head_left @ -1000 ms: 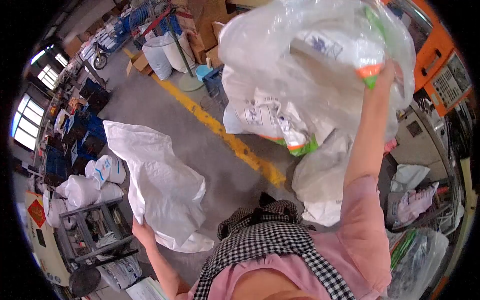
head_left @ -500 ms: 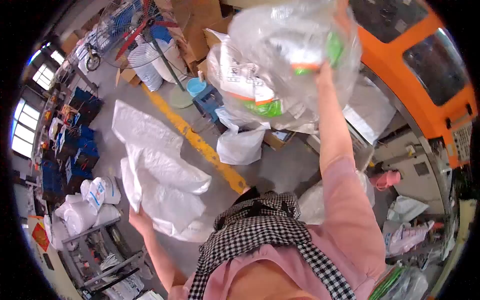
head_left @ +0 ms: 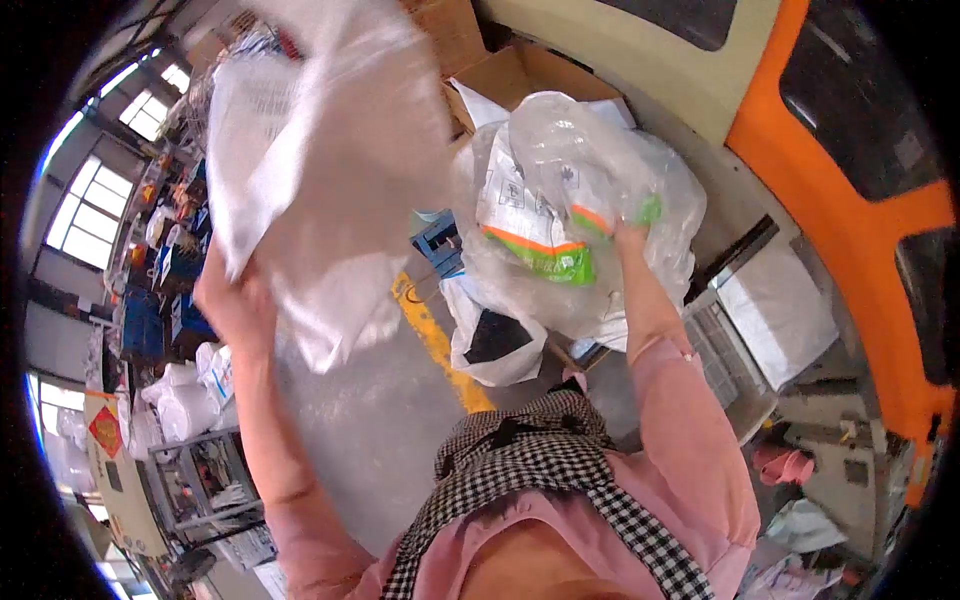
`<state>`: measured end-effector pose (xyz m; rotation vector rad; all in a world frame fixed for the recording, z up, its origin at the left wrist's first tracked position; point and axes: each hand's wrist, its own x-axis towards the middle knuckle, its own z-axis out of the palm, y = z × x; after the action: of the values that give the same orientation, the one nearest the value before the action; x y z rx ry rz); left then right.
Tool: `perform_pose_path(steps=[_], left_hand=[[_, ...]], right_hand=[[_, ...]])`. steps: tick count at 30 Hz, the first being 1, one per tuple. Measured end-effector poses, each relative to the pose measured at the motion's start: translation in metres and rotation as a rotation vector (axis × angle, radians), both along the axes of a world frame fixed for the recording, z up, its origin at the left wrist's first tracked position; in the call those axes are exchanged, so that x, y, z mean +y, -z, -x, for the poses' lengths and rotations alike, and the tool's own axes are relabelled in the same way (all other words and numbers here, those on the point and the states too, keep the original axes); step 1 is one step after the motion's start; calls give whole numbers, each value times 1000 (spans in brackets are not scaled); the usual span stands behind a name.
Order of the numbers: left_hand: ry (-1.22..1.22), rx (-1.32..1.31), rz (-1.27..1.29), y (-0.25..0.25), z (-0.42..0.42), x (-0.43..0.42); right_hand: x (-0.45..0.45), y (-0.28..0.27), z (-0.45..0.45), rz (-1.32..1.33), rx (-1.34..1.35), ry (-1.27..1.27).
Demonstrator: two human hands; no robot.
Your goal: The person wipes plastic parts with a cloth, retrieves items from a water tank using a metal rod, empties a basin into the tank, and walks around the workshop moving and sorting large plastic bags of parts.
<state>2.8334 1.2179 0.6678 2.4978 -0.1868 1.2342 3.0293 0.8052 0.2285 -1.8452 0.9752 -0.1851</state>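
My left hand grips the edge of a large white woven sack, which is lifted at the upper left and partly blurred. My right hand is sunk in a bundle of clear plastic bags, its fingers partly hidden by the plastic. Within the bundle lies a white printed bag with orange and green bands. Just below the bundle, an open white sack with dark contents stands on the floor.
Behind the bundle is an open cardboard box. An orange-framed machine stands at the right, near a white package and a pink object. A metal rack with white bags stands at lower left. A yellow line crosses the floor.
My left hand has raised the white sack up and forward. The plastic bundle in my right hand has come lower, to in front of the cardboard box. The view has turned to the right.
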Motion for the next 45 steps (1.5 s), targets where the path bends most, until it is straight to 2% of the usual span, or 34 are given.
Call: perform_pose_path(steps=[2, 4, 5, 6, 7, 8, 9, 10, 11, 12, 14, 15, 16, 18, 19, 21, 22, 24, 26, 27, 30, 32, 34, 35, 36, 37, 38, 39, 40, 41, 42, 44, 45], left_hand=[[193, 58, 98, -13, -45, -47], [329, 48, -154, -10, -98, -113], [549, -117, -363, -3, -124, -148], [634, -26, -462, 14, -151, -181], [609, 71, -604, 30, -163, -215], [764, -2, -612, 57, -180, -243], [681, 320, -837, 72, -186, -276], [859, 122, -771, 109, -200, -292], [844, 289, -809, 144, -208, -313], [925, 175, -677, 198, -219, -319], [889, 295, -580, 280, -231, -327], [824, 509, -589, 307, -227, -322], [789, 524, -573, 327, -231, -317], [613, 888, -622, 360, -229, -310], [629, 838, -649, 379, -231, -306], [513, 1141, -570, 347, -231, -316], [497, 984, -367, 376, -233, -318], [647, 918, -349, 377, -234, -319], [594, 488, -555, 328, -187, -294], [531, 304, -556, 314, -169, -277], [564, 259, -302, 276, -95, -225], [446, 283, -207, 288, -34, -174], [241, 472, -123, 339, -2, -117], [141, 561, -136, 340, 59, -72], [88, 767, 63, 336, 104, -43], [-78, 671, -62, 366, 161, -14], [-144, 1016, 167, 374, 213, 11], [-294, 1042, 246, 354, 270, 21], [-410, 1115, 278, 354, 321, 32], [-538, 1238, 456, 352, 355, 31], [-705, 1032, 348, 375, 412, 28], [-848, 1226, 576, 361, 499, 26], [-905, 1269, 672, 364, 535, 22]], right_hand=[[-22, 37, -21, 476, -218, -386], [-39, 61, -36, 330, -229, -373], [-41, 54, -28, 289, -178, -347], [-39, 46, -18, 248, -127, -323], [-35, 32, -5, -32, -225, -284], [-35, 25, 11, -316, -313, -241], [-40, 67, 5, -173, -393, -284], [-46, 113, 1, -29, -473, -326], [-41, 115, 17, 114, -422, -256], [-28, 109, 31, 255, -374, -186], [-20, 34, 65, 104, -138, -357], [-26, 21, 77, 105, -132, -388], [-26, 11, 83, 23, -44, -582], [-20, 23, 103, -69, 74, -842], [-15, 36, 112, 56, 43, -768], [-16, 50, 123, 225, -87, -749], [-15, 50, 124, 265, -171, -801], [-12, 24, 128, 230, -42, -924], [-7, 9, 136, 130, -100, -901], [-1, 4, 137, 125, -116, -903], [7, 12, 142, 204, -123, -918], [21, 13, 148, 231, -139, -1040], [47, 13, 120, 256, -140, -1144], [73, 6, 133, 249, -116, -1212], [91, 5, 132, 235, -89, -1283], [114, 9, 137, 241, -110, -1329], [133, 30, 136, 254, -167, -1397], [153, 46, 136, 263, -225, -1457], [182, 51, 146, 251, -241, -1493], [202, 60, 146, 173, -173, -1534], [221, 61, 156, 114, -109, -1569], [264, 114, 167, -5, 68, -1670], [282, 120, 176, 169, 74, -1864]])
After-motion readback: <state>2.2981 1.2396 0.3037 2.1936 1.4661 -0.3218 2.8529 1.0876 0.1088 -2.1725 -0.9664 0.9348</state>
